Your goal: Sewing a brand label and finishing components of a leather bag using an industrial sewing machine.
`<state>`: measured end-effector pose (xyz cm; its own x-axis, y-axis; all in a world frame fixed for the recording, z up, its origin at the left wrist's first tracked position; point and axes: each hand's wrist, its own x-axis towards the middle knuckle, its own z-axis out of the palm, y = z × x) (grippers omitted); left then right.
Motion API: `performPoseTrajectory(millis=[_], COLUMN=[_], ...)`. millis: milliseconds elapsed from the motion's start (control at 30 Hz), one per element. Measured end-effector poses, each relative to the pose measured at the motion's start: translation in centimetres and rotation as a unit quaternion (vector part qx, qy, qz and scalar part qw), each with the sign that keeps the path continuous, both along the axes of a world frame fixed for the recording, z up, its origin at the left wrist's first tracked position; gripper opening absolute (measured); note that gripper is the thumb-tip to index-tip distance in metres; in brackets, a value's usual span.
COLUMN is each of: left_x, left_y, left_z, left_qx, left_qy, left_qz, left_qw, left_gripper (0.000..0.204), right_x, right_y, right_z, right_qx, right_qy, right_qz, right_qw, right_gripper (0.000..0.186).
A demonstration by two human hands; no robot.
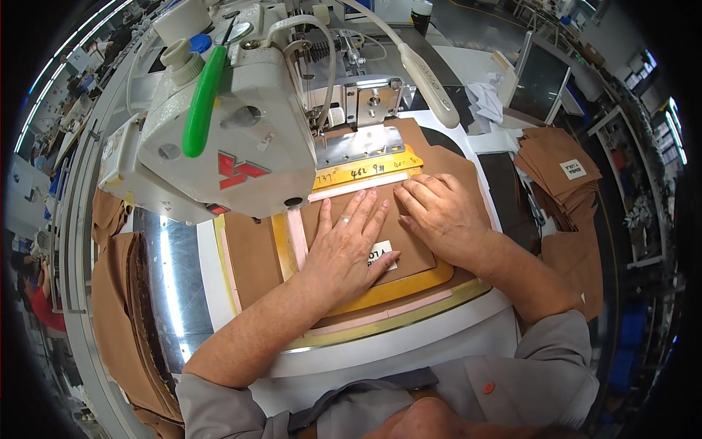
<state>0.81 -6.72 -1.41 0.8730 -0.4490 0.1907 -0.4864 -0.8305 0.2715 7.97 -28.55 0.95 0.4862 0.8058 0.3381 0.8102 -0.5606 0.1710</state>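
Note:
My left hand (351,241) lies with fingers spread on a brown fabric piece (322,216) with a white label (382,256); a ring is on one finger. My right hand (439,223) rests on the same piece to the right, fingers lightly bent, pressing it. The fabric lies on a yellow template (439,274) with pale pink strips. Above my fingers are a white strip, a yellow bar (344,173) with handwriting, and a steel plate (358,146) by the needle area of a white sewing machine (205,132).
A green-handled tool (205,102) hangs on the machine. Stacks of brown fabric pieces stand left (117,307) and right (556,175). A dark monitor (540,80) and white crumpled material sit at the back right. A co-worker in red (47,307) is at far left.

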Motion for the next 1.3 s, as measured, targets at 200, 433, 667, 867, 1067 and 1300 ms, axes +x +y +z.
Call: performPoseTrajectory(millis=[200,433,667,867,1067,1300], left_x=[-0.2,-0.6,-3.0,-3.6,-3.7,-3.6], left_y=[0.8,1.6,5.0,6.1,6.0,5.9], left_z=[0.2,-0.3,2.2,2.1,2.0,2.1], left_qx=[0.021,-0.007,0.077,0.119,0.112,0.133], left_qy=[0.024,-0.014,-0.028,-0.075,-0.069,-0.067], left_qz=[0.009,-0.009,0.065,0.072,0.080,0.085], left_qw=[0.999,1.000,0.995,0.987,0.988,0.985], left_gripper=[0.076,0.073,0.069,0.072,0.071,0.074], right_x=[-0.7,-1.3,-1.6,-1.6,-1.4,-1.3], right_y=[0.8,2.0,2.8,4.6,5.1,5.0], right_z=[0.1,0.0,-0.1,-0.1,0.1,0.0], right_qx=[-0.009,-0.010,-0.047,-0.094,-0.132,-0.130], right_qy=[0.018,0.042,0.053,0.010,0.002,-0.026], right_qz=[-0.008,0.002,-0.013,-0.034,-0.032,-0.019], right_qw=[1.000,0.999,0.997,0.995,0.991,0.991], right_gripper=[0.049,0.062,0.066,0.069,0.071,0.071])
